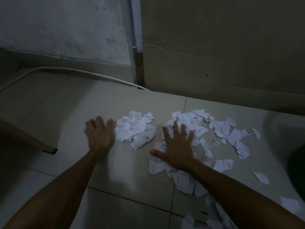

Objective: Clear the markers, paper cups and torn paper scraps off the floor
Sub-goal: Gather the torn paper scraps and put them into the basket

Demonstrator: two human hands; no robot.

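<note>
Torn white paper scraps with printed text lie spread over the tiled floor (128, 176). One heap of scraps (137, 129) sits in the middle, and my left hand (99, 134) rests flat beside its left edge, fingers apart, blurred by motion. My right hand (177, 146) lies palm down with spread fingers on a second heap (186, 121). More scraps (234, 138) trail off to the right and under my right forearm (184, 180). No markers or paper cups are in view.
A wall with a white cable (69, 70) along its base runs across the back. A large cardboard sheet (222, 55) leans at the back right. A wooden board edge (24, 136) juts in from the left. A dark rounded object (297, 162) sits at the right edge.
</note>
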